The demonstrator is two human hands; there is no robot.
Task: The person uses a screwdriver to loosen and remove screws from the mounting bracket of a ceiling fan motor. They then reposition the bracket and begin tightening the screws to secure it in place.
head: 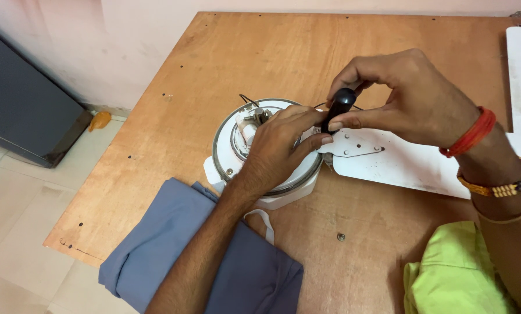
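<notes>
- Sitting near the middle of the wooden tabletop [243, 52] is a round white fan motor [260, 151] with a shiny metal ring around it (some small metal parts and thin wires show in its middle).
- A flat white fan blade [400, 160] sticks out from the motor's right side and lies flat on the wood.
- The left hand [278, 148] rests on top of the motor, with its fingers curled shut on the spot where the blade meets the motor.
- The right hand [406, 99] hangs just above that same spot. Its grip is closed, thumb and fingers pinched round a black tool handle [339, 107] that points down.
- A small screw [341, 236] lies alone on the wood, near the front edge.
- A blue cloth [214, 261] lies under the left arm, and it touches the motor's white base.
- A bright green cloth [452, 273] sits at the bottom right corner.
- A little orange thing [99, 120] lies on the pale tile floor, over on the left.
</notes>
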